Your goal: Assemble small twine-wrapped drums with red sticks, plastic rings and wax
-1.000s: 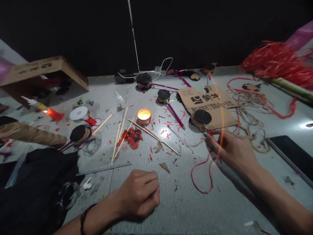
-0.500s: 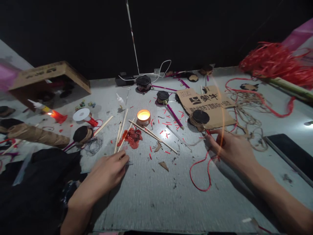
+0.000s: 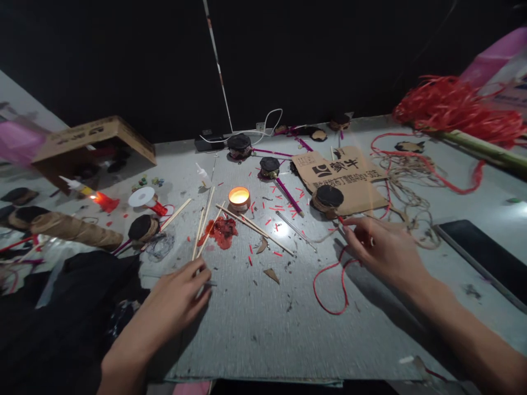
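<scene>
My right hand [image 3: 373, 241] has its thumb and finger pinched on the red stick of a small black drum [image 3: 328, 197], which rests at the edge of a flat cardboard piece [image 3: 362, 189]. A looped red cord [image 3: 315, 291] lies on the table by that hand. My left hand [image 3: 185, 288] rests on the table with its fingers bent; a thin pale tip shows beside them, and what it belongs to is hidden. Thin wooden sticks [image 3: 259, 230] and a red wax puddle [image 3: 222, 233] lie beyond the left hand, near a lit candle [image 3: 239, 198].
A phone [image 3: 481, 258] lies at the right, red plastic strands [image 3: 457, 109] behind it. On the left are a twine roll [image 3: 78, 230], a white spool [image 3: 143, 196], a glue bottle [image 3: 88, 192] and a cardboard box [image 3: 94, 137]. Black cloth [image 3: 86, 307] covers the near left.
The camera view has shifted slightly. My left hand's thumb and fingers look further apart. My right hand remains at the drum's stick.
</scene>
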Action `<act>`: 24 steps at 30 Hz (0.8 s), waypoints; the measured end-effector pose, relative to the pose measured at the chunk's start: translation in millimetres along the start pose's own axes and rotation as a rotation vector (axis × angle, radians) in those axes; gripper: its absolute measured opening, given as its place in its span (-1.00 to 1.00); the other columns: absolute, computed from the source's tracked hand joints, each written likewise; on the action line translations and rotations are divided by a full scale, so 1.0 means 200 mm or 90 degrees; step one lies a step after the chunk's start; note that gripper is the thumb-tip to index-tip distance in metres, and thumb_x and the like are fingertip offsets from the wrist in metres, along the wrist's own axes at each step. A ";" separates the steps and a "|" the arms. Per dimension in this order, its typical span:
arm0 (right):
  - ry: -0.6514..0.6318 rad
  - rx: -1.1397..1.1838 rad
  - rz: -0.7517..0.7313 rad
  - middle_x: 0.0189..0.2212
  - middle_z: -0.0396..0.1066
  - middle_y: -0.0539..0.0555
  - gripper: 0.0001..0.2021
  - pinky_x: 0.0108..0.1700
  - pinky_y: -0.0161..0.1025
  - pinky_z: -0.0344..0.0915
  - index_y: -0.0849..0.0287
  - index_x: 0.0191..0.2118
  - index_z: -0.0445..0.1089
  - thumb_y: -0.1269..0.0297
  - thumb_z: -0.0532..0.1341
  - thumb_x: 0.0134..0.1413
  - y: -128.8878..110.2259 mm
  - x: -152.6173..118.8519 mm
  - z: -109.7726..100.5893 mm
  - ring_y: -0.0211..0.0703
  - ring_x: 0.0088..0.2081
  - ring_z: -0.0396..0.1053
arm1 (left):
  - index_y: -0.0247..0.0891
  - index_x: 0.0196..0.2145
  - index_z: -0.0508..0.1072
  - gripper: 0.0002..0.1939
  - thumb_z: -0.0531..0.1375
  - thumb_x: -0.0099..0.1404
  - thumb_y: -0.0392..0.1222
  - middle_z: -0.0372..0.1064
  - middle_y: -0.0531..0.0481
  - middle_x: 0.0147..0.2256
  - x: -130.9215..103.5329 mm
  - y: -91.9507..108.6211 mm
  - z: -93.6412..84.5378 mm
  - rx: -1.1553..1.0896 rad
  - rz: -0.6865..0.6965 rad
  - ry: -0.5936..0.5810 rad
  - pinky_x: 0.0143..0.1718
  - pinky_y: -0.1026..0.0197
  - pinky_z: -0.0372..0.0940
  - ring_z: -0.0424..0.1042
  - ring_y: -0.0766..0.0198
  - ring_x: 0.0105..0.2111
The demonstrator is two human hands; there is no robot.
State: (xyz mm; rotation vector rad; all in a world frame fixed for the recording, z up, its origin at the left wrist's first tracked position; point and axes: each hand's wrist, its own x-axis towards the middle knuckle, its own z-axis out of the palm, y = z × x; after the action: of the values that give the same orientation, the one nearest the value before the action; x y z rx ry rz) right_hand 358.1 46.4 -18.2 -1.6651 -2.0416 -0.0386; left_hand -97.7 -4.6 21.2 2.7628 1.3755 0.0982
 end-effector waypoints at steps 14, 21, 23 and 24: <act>-0.155 0.146 -0.307 0.26 0.45 0.24 -0.74 0.27 0.26 0.44 0.06 0.19 0.46 0.26 0.25 0.47 -0.16 -0.07 0.12 0.19 0.29 0.40 | -0.21 -0.27 0.34 -0.87 0.22 0.43 -0.35 0.44 0.01 -0.29 0.26 0.34 0.02 -0.006 0.342 -0.045 -0.42 0.08 0.21 0.37 0.19 -0.37; -0.153 0.136 -0.274 0.22 0.49 0.18 -0.80 0.31 0.27 0.40 0.04 0.11 0.50 0.29 0.23 0.47 -0.18 -0.07 0.13 0.15 0.26 0.42 | -0.19 -0.31 0.33 -0.86 0.23 0.42 -0.21 0.43 0.01 -0.32 0.33 0.38 0.17 -0.099 0.436 -0.007 -0.47 0.09 0.26 0.32 0.23 -0.44; -0.146 0.134 -0.259 0.20 0.50 0.18 -0.80 0.29 0.26 0.42 0.04 0.11 0.50 0.28 0.22 0.48 -0.18 -0.06 0.13 0.14 0.22 0.44 | -0.18 -0.31 0.31 -0.88 0.19 0.40 -0.22 0.42 0.01 -0.32 0.32 0.37 0.22 -0.137 0.436 -0.016 -0.46 0.10 0.28 0.30 0.24 -0.44; -0.141 0.132 -0.249 0.19 0.50 0.19 -0.79 0.27 0.25 0.44 0.04 0.12 0.49 0.27 0.21 0.48 -0.18 -0.06 0.14 0.15 0.21 0.46 | -0.18 -0.31 0.31 -0.89 0.18 0.40 -0.22 0.42 0.01 -0.32 0.31 0.37 0.24 -0.151 0.437 -0.018 -0.47 0.10 0.29 0.29 0.24 -0.45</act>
State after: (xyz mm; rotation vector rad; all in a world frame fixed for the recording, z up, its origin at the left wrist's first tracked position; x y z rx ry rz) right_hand 316.0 35.1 -36.6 -1.1720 -2.4168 0.2260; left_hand 2.6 -0.7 -18.9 2.8647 0.3272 0.2276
